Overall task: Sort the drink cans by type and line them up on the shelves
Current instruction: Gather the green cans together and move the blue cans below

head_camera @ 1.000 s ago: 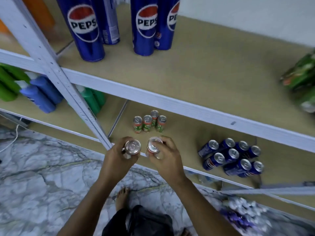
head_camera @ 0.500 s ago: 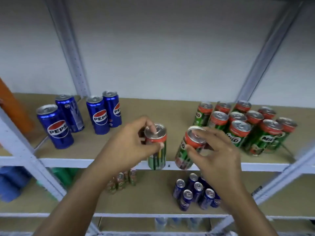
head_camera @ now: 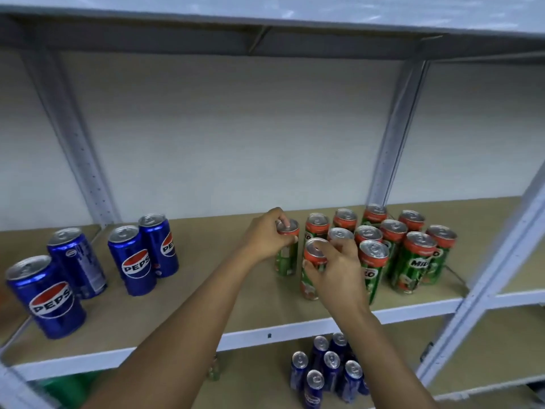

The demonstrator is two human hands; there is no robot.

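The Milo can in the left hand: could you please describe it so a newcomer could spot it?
On the middle shelf, right of the Pepsi cans, stands a Milo cluster. The Milo can is its leftmost one, the left hand gripping its top.

small cans (head_camera: 214, 370) behind left forearm (head_camera: 188, 329) — blurred, mostly hidden

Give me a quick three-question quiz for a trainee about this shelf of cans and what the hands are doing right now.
1. True or false: the left hand grips a blue Pepsi can.
2. Which hand holds the Milo can nearer the shelf's front edge? A) left B) right
3. Fill in: the small blue cans stand on the ____ shelf.

Key
1. False; it grips the left Milo can by its top.
2. B; the right hand holds the right Milo can.
3. Lower.
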